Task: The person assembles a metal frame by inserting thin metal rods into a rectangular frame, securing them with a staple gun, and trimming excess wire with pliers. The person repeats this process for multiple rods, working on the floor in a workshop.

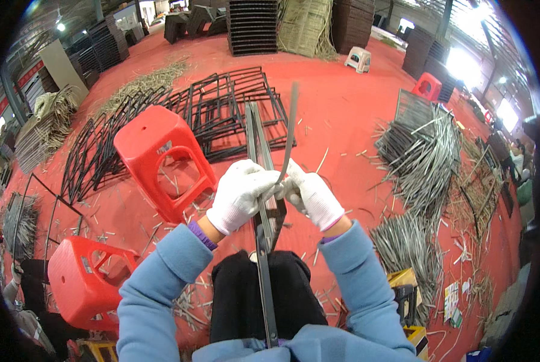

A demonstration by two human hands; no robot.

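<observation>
A dark narrow frame (pixel 266 295) stands on edge between my knees and runs away from me, with grey flat strips (pixel 257 136) laid along its far part. My left hand (pixel 240 196), in a white knitted glove, closes over the frame, its fingertips at a loose grey strip (pixel 291 123). That strip rises from between my hands, its upper end blurred. On the right side of the frame, my right hand (pixel 313 194), also gloved, pinches the same strip near its lower part. The gloves hide where the strip meets the frame.
Two red plastic stools (pixel 152 136) stand on my left. Beyond them lie several black metal frames (pixel 221 99). Bundles of grey strips (pixel 423 157) cover the red floor at right, near a yellow-and-black box (pixel 404 289). Another person's hand (pixel 16 273) shows at far left.
</observation>
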